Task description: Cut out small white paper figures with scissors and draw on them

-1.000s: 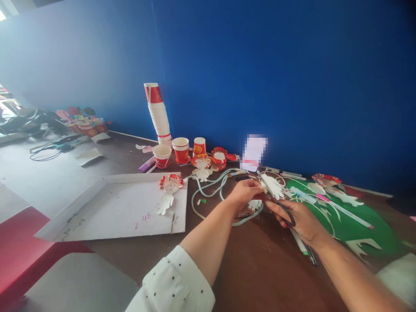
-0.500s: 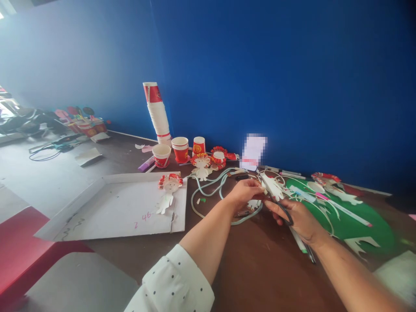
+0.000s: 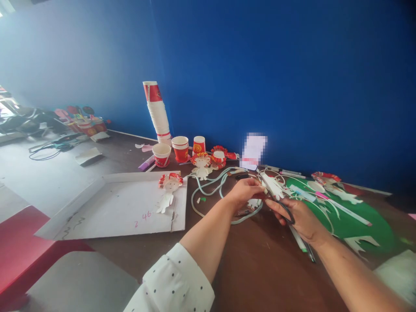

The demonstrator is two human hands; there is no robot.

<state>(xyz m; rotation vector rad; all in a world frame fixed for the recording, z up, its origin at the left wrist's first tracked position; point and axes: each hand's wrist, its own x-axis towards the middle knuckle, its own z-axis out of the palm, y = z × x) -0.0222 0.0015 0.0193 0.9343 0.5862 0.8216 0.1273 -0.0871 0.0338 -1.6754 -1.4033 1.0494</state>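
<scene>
My left hand (image 3: 246, 191) pinches a small piece of white paper (image 3: 264, 188) between thumb and fingertips. Black-handled scissors (image 3: 287, 212) are in my right hand (image 3: 300, 219), their blades pointing up and left at that paper. Whether the blades touch it I cannot tell. Just behind the blades lies a white paper cut-out (image 3: 273, 185) with jagged edges. Beneath my hands runs a loop of pale blue cable (image 3: 247, 220), partly hidden by my left wrist. A green-capped marker (image 3: 297, 239) rests on the table under my right hand.
A shallow white cardboard tray (image 3: 113, 208) at left holds a paper doll (image 3: 171, 184) with red curls. Paper cups (image 3: 161, 154) and a tall cup stack (image 3: 157, 115) stand near the blue wall. Paper scraps and a pink marker (image 3: 344, 209) lie on a green sheet (image 3: 373, 221) at right.
The fingers of my right hand and the scissor handles have shifted slightly. My left hand keeps its pinch in nearly the same place.
</scene>
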